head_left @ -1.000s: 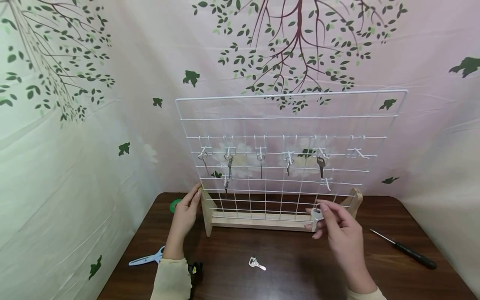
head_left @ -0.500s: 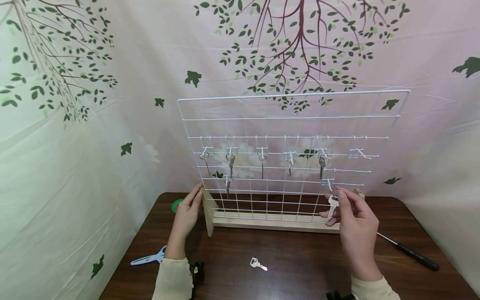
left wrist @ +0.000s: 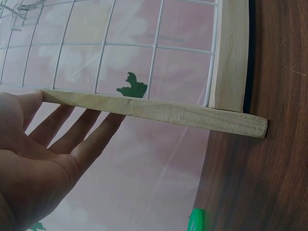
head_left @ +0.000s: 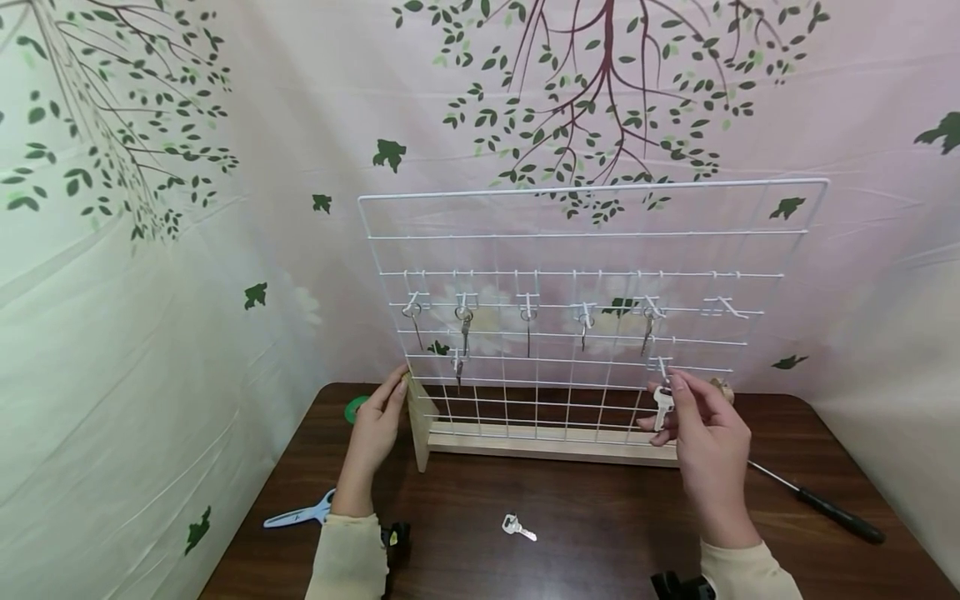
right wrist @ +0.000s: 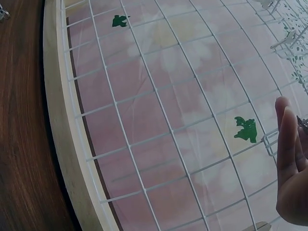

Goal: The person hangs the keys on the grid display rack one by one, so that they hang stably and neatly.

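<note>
- Small silver metal key (head_left: 662,406) — judged light, rigid and smooth, so apt to slip or swivel in a loose pinch; the flat bow is the sensible place to hold it, leaving the hole free.
- The key sits in front of the lower right part of the white wire grid panel (head_left: 592,250), just below a small white wire hook (head_left: 662,365) on the second row of hooks.
- Right hand (head_left: 705,442): thumb and fingertips close narrowly on the key, pinching it by its upper end, blade hanging down. The right wrist view shows only fingertips (right wrist: 288,144) near the wires; the key itself is barely visible there.
- Left hand (head_left: 372,429): fingers straight and relaxed, laid flat against the pale wooden end post (head_left: 417,421) of the stand, holding nothing — the left wrist view shows the open palm (left wrist: 38,159) beside the wood.
- The grid panel is judged stiff but springy, its wooden base light enough to shift under a push.
- Other keys hang from the upper hook row; a spare silver key (head_left: 518,527) lies on the dark brown wooden table (head_left: 600,533), well apart from both hands.
</note>
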